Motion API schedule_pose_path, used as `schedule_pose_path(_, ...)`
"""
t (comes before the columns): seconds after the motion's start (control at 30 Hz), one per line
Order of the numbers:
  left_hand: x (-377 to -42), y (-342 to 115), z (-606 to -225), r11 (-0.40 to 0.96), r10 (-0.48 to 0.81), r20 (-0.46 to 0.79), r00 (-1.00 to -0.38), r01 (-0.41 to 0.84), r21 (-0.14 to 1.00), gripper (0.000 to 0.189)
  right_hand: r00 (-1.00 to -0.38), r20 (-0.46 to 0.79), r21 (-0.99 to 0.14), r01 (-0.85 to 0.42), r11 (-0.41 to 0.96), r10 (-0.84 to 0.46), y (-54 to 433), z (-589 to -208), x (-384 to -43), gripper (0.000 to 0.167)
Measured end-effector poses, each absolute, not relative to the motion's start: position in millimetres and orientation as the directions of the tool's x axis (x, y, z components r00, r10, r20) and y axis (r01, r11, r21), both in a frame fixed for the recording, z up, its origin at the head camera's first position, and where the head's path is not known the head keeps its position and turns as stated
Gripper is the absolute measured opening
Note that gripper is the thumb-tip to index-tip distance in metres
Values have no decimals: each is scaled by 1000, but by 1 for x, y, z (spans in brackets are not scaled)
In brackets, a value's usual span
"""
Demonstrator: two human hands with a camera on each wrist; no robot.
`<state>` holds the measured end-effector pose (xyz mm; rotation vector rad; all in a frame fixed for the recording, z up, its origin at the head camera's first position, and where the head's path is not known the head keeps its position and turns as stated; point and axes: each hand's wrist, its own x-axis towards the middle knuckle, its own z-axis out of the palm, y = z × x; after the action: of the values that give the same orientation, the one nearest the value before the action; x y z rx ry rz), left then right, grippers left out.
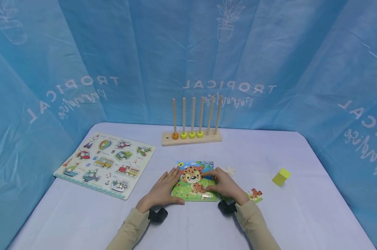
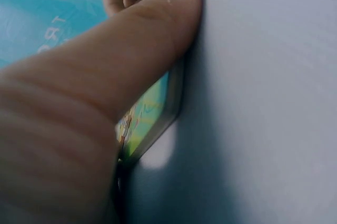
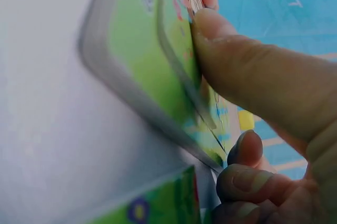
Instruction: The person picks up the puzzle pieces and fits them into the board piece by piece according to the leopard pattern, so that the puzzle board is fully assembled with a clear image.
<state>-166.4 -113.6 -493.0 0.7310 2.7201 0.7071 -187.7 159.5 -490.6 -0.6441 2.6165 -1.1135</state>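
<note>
A leopard puzzle (image 1: 193, 180) lies on the white surface (image 1: 204, 229), between the two hands. The left hand (image 1: 164, 189) rests along its left edge, fingers extended, its grip released. The right hand (image 1: 226, 184) touches the right part of the puzzle with thumb and fingers; whether its grip pinches a piece, I cannot tell. Near that hand lie a pale piece (image 1: 230, 171) and a spotted piece (image 1: 255, 195), with a yellow block (image 1: 281, 177) farther right.

The place was a curtained booth, in what building could not be told: blue curtains (image 1: 157, 48) with mirrored "TROPICAL" lettering hung behind and beside a cloth-covered bench (image 1: 194, 229) bearing a puzzle (image 1: 193, 177) and peg rack (image 1: 194, 140).
</note>
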Motion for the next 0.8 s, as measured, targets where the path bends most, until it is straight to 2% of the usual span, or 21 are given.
schedule_pose_path(0.3,-166,-115,-491,752,526,-91,-845,413,513,111,-896,-14,-702,-307,642,-444,156,-492,-189,52)
schedule_pose_path(0.47,-164,-114,-493,742,537,-92,-839,417,525,111,-895,-32,-807,-240,540,-446,171,-488,-190,46)
schedule_pose_path(0.57,-163,-114,-493,744,535,-97,-839,413,525,111,-932,-21,-833,-184,521,-362,189,-486,-194,44)
schedule_pose_path(0.7,-164,-113,-493,743,535,-89,-840,417,524,110,-981,-21,-767,-109,633,-195,215,-488,-198,47)
schedule_pose_path(0.8,-164,-113,-493,746,533,-89,-842,417,520,111,-991,-21,-726,-74,684,-129,228,-492,-200,46)
